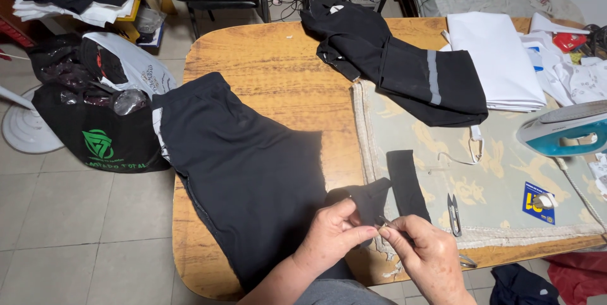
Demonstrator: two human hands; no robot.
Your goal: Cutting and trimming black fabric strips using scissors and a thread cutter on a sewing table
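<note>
Black garment (246,172) lay spread on the wooden table (265,64), one corner pinched between the left hand (332,235) and right hand (425,251), the right apparently gripping a small metal tool; work looked barely begun. Beyond lay thread snips (453,214), untouched, and an iron (563,131).

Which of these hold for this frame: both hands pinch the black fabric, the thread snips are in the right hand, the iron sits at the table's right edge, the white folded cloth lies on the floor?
1. Both hands pinch the dark black fabric garment. True: left hand and right hand meet at its corner.
2. The small metal thread snips are in the right hand. False: they lie on the pale patterned mat.
3. The teal and white iron sits at the right edge. True.
4. The white folded cloth lies on the floor. False: it is on the round wooden table.
</note>
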